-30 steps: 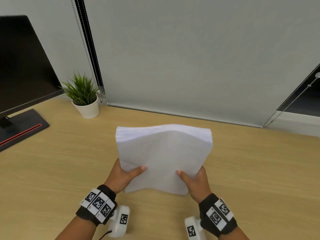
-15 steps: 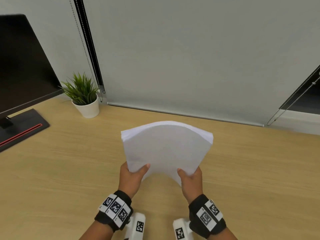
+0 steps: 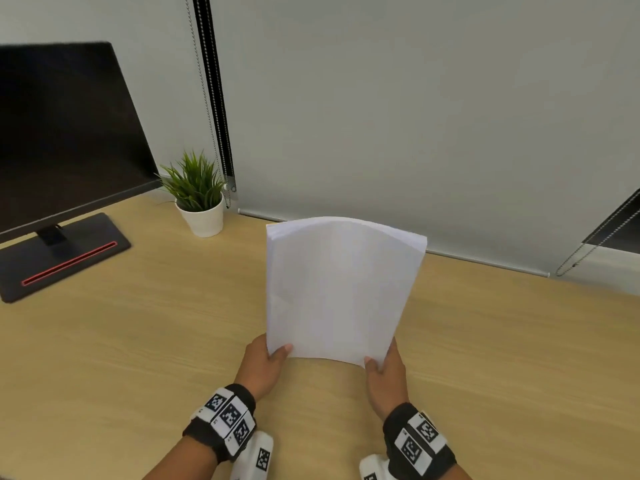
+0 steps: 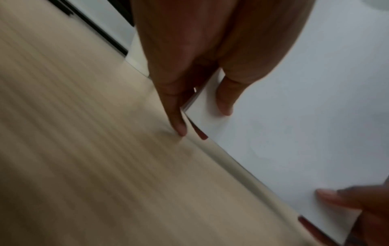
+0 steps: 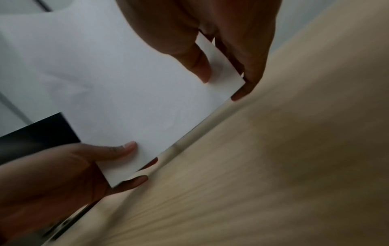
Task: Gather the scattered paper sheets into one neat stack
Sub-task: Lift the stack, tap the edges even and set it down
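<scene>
Holding the paper stack (image 3: 341, 292) upright above the desk (image 3: 138, 341), right of the potted plant (image 3: 199, 195), we pinch its lower corners: left hand (image 3: 263, 363) and right hand (image 3: 386, 374), thumbs in front. Our wrist views alone show the fingers (image 4: 175, 114) behind the sheets. Its long axis runs bottom to top, top edge bowed.

Paper stack (image 3: 341, 292): matt white paper, smooth. Tabletop (image 3: 138, 341): light wood-grain finish, low sheen. Pot (image 3: 204, 220), left of the stack: white, smooth. Monitor base (image 3: 62, 254): matt black.
</scene>
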### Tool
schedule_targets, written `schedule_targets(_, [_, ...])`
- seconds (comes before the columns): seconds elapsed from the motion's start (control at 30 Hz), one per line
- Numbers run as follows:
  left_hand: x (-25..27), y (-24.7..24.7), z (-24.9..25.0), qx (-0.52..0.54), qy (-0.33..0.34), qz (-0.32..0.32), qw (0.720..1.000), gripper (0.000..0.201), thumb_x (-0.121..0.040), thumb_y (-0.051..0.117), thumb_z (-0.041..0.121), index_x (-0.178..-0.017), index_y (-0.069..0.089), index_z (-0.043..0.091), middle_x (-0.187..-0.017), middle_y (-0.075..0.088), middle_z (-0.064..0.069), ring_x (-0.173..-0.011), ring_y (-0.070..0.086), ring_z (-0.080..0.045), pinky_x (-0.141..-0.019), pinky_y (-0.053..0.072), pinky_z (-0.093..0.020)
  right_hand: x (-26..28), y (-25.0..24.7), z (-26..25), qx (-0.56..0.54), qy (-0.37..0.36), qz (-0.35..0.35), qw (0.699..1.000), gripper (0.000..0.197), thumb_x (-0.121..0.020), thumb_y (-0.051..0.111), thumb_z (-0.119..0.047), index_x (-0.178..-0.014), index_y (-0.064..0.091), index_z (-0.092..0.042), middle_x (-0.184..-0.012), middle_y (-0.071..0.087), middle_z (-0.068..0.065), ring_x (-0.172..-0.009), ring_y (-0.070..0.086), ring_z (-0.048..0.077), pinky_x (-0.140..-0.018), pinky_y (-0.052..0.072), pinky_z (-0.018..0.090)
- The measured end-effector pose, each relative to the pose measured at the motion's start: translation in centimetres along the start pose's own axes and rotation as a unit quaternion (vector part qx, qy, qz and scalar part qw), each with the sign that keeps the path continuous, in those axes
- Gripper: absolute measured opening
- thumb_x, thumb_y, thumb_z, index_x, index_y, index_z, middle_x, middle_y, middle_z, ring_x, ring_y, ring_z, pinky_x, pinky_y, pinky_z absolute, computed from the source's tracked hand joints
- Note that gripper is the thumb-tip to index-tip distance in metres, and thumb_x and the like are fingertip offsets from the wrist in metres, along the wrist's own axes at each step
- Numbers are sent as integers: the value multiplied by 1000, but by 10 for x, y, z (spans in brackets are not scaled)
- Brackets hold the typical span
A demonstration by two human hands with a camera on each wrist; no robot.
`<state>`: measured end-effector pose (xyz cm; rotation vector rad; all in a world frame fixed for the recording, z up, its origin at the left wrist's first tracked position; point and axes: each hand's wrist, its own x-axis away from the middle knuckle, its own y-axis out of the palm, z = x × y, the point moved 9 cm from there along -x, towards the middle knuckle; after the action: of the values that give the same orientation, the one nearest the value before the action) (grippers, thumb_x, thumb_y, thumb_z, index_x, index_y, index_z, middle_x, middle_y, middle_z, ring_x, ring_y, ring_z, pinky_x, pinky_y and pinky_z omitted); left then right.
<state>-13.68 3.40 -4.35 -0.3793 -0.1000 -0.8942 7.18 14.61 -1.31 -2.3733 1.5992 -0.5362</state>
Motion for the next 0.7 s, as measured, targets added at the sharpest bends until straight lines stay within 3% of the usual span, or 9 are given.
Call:
schedule_targets(0.1, [4,-43,9,29,3,6,1000,34,-94,56,12,-128,54,13,-112,65,2,-108,61,-20,-96,50,-36,6,26,-32,-8,-49,-31,998,52,-91,46,8,-137,40,-15,-121,51,-7,-115,47,7,-99,29,14])
schedule_targets(0.17, [7,-81,13,53,0,30,998,30,-95,54,10,-124,53,18,-106,64,8,-101,63,-20,-81,58,-32,10,53,-57,-27,-67,-61,996,51,-90,46,8,-128,41,-26,-118,54,-8,-112,50,6,-99,33,17])
schedule_targets(0.27, [19,-151,16,50,0,92,994,28,-96,53,11,-123,53,17,-105,64,1,-95,63,-20,-62,59,-22,19,109,-88,-50,-61,-125,989,48,-87,46,8,-118,46,-28,-115,58,-6,-108,55,10,-102,39,23])
schedule_targets(0.4, [27,-243,0,-17,-27,160,987,33,-94,56,13,-127,52,13,-109,63,-9,-93,62,-28,-64,52,-28,33,197,-106,-58,-9,-202,978,50,-83,47,9,-127,52,-14,-120,63,2,-108,60,17,-102,46,32])
schedule_targets(0.53, [15,-310,-44,-94,-110,174,974,39,-91,59,9,-129,54,2,-102,62,-16,-81,58,-31,-64,48,-32,49,281,-99,-50,98,-238,965,36,-84,44,4,-113,54,-16,-124,62,9,-108,62,26,-96,52,42])
schedule_targets(0.57, [10,-321,-54,-109,-132,166,971,41,-91,59,8,-130,53,1,-102,61,-16,-80,57,-31,-63,47,-32,53,298,-98,-42,120,-247,961,34,-86,46,0,-116,52,-13,-128,59,11,-110,61,27,-96,52,42])
schedule_targets(0.63, [-2,-339,-74,-132,-172,143,966,42,-91,60,8,-131,52,0,-109,62,-21,-81,56,-30,-58,46,-31,63,322,-106,76,110,-302,944,41,-91,50,-15,-131,45,-7,-136,51,16,-116,55,29,-104,44,42])
schedule_targets(0.7, [-15,-351,-92,-147,-205,116,961,43,-90,62,9,-131,52,-1,-121,61,-25,-87,56,-31,-63,48,-31,72,333,-119,268,39,-348,898,46,-98,43,-28,-134,44,0,-142,47,18,-129,45,33,-114,28,41])
